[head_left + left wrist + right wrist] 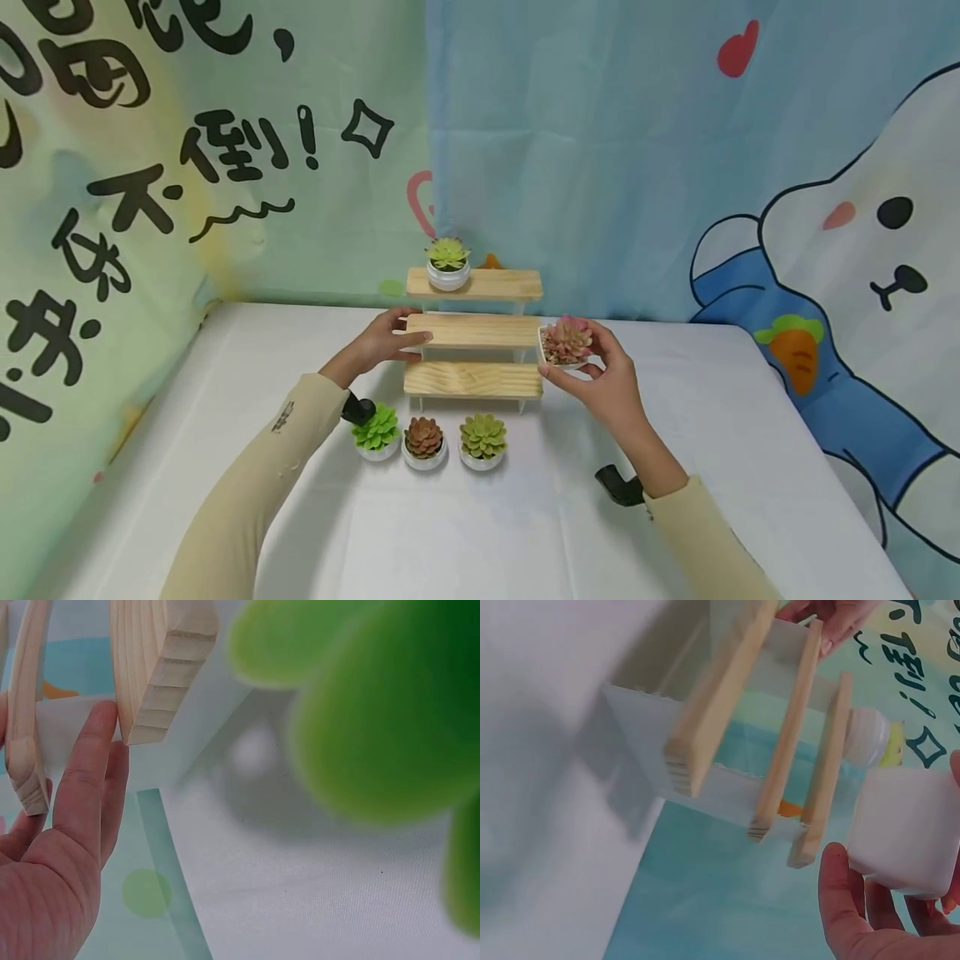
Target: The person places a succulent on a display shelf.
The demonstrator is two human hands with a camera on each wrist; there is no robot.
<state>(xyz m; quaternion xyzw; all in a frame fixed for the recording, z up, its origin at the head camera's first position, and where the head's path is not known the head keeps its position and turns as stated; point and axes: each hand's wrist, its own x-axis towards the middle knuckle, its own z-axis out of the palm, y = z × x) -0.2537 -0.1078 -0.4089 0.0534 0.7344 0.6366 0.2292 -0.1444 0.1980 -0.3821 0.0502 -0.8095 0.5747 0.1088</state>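
Note:
My right hand holds a pink potted succulent between thumb and fingers, at the right end of the middle shelf. Its pot is square and white, raised above the lower shelf in the right wrist view. At the other side, my left hand grips the left end of the middle board of a three-tier wooden stand. The thumb lies over that board, while fingers show between two boards in the left wrist view. A light green succulent in a round white pot stands on the top shelf.
In front of the stand, a bright green succulent, a brown one and a yellow-green one stand in a row on the white tabletop. Printed cloth hangs behind the table. The left wrist camera overlaps the bright green plant.

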